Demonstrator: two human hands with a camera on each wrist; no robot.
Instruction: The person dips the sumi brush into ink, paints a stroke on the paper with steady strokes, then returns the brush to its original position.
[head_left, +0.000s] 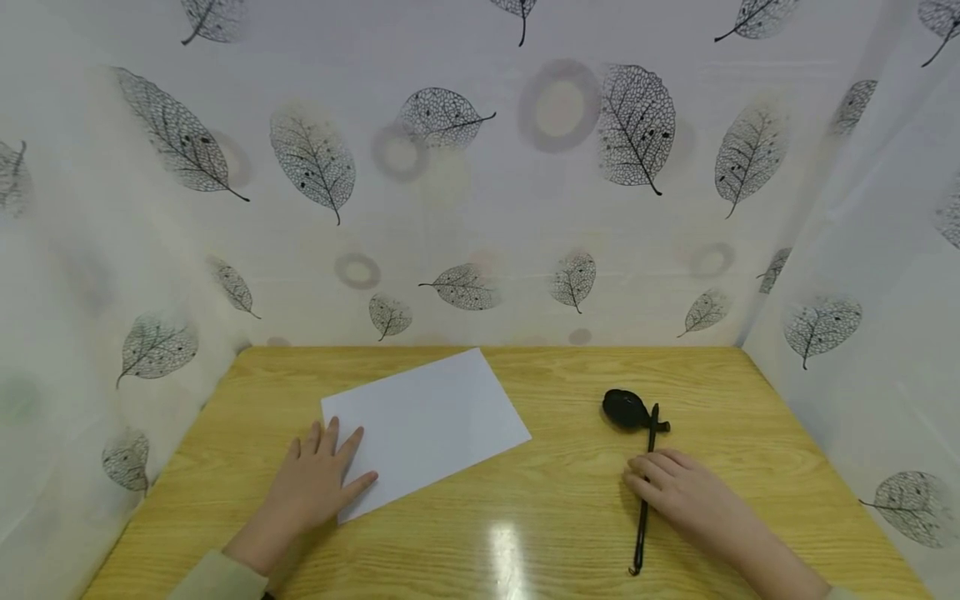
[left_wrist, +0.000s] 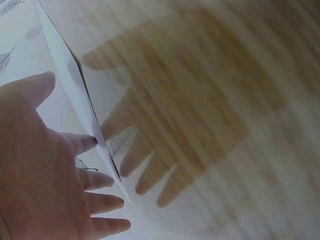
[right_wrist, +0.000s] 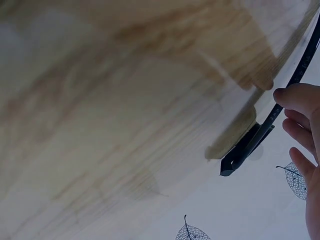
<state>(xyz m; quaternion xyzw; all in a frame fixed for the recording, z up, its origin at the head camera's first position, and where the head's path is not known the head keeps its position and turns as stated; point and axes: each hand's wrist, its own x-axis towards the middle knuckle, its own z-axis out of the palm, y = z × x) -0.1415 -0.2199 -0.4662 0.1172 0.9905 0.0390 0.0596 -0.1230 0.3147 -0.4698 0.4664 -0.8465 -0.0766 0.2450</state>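
Note:
My left hand (head_left: pixel 311 483) rests at the left end of a white sheet of paper (head_left: pixel 435 425), fingers spread and fairly straight. In the left wrist view, its fingertips (left_wrist: pixel 107 204) lie along the sheet's edge (left_wrist: pixel 80 95), part of which stands slightly off the table. With curled fingers my right hand (head_left: pixel 686 487) holds a slim black stick (head_left: pixel 642 533), hooked at its near end. The stick's far end lies across the short neck of a black rounded object (head_left: pixel 626 409) with an oval body. In the right wrist view, the thumb (right_wrist: pixel 299 96) is against the stick.
A glossy wood-grain table (head_left: pixel 555 492) lies under everything and mirrors the hands. Pale leaf-print curtains (head_left: pixel 480 208) rise behind its back edge and along both sides.

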